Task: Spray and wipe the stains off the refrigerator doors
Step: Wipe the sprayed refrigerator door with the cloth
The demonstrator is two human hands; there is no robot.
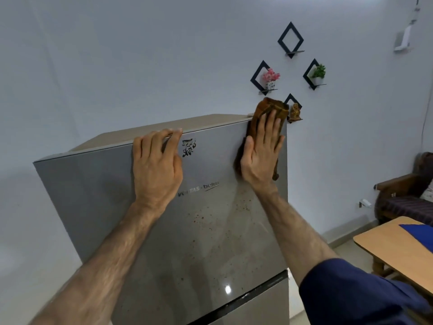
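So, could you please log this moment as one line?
right hand presses brown cloth on upper door | left hand braces top edge | stains remain

Two hands (157,165), four diamond shelves (290,40).

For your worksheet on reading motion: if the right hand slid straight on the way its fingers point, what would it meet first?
The right hand, flat on the brown cloth, points up the upper door. It would likely first reach the door's top right edge, then open air before the wall.

Cloth (269,109) on refrigerator door (206,219), top-right
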